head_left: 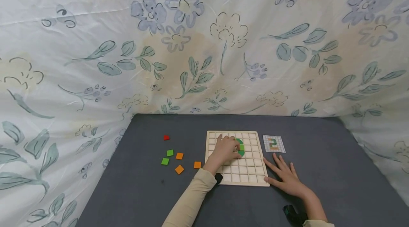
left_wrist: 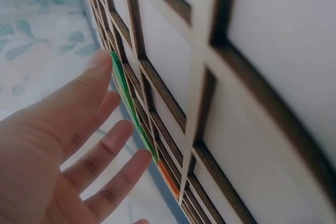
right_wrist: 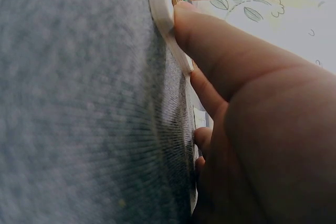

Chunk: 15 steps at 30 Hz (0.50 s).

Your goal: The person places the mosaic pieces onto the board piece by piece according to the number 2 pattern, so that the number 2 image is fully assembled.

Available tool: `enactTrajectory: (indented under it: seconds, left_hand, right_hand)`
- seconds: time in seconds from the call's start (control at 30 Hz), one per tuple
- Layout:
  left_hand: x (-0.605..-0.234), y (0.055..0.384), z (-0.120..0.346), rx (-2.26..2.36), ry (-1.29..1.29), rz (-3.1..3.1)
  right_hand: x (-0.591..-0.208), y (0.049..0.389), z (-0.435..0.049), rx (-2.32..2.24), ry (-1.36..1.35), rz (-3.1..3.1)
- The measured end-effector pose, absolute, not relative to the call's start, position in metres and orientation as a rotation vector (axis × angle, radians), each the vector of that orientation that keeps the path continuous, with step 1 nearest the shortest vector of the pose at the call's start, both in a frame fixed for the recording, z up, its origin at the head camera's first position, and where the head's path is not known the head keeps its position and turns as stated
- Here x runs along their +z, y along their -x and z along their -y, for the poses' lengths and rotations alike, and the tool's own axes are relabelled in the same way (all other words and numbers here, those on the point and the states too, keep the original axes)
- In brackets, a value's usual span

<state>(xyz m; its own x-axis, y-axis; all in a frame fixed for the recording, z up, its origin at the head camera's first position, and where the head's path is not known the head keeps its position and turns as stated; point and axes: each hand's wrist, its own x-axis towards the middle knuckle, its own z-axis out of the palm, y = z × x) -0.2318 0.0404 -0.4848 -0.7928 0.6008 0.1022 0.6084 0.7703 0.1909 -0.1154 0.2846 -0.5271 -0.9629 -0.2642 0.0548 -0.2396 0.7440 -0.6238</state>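
A wooden grid board (head_left: 244,177) lies on the dark table. Over its upper half my left hand (head_left: 224,149) reaches in, hiding part of the grid. Its thumb is at the lower rounded green piece (head_left: 241,153), with a light green square (head_left: 241,147) just above. In the left wrist view the thumb tip touches a green piece (left_wrist: 122,80), the fingers hang loosely, and an orange piece (left_wrist: 168,179) sits further along. My right hand (head_left: 287,179) lies spread at the board's right side, its thumb and index fingertip touching the edge.
Left of the board lie orange squares (head_left: 179,169), green squares (head_left: 165,161) and a small red piece (head_left: 166,137). A printed pattern card (head_left: 273,144) lies right of the board. A floral cloth (head_left: 198,42) hangs behind the table.
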Motion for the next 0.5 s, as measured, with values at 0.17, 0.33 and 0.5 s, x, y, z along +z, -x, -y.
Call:
enactTrajectory:
  seconds: [0.17,0.33,0.5]
  left_hand:
    - [-0.4846,0.2313,-0.0406,-0.308,0.988,2.925]
    - [-0.4863,0.2308,-0.0389,-0.312,0.974,2.940]
    - [-0.4860,0.2292,-0.0361,-0.316,0.974,2.955]
  right_hand:
    - [-0.5272,0.1156,-0.2842,-1.027,0.415,-2.897]
    - [-0.5271,0.1159,-0.2842,-1.034,0.405,-2.885]
    - [-0.5267,0.1153,-0.2843,-1.026,0.399,-2.884]
